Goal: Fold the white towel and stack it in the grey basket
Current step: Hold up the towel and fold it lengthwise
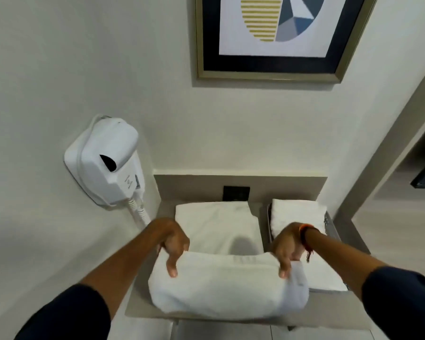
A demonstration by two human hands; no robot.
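A thick folded white towel (227, 283) hangs between my two hands just above the near part of the shelf. My left hand (173, 244) grips its left top edge, thumb on the front face. My right hand (286, 249) grips the right top edge the same way. The grey basket (331, 227) stands on the right of the shelf, behind my right wrist, and holds a folded white towel (296, 215). Its near part is hidden by my right arm.
Another folded white towel (216, 224) lies on the beige shelf (139, 305) behind the held one, and one more (325, 278) lies at the right under my arm. A wall-mounted hair dryer (106, 163) hangs at the left. A framed picture (272, 35) hangs above, and a dark socket (236, 193) sits on the back panel.
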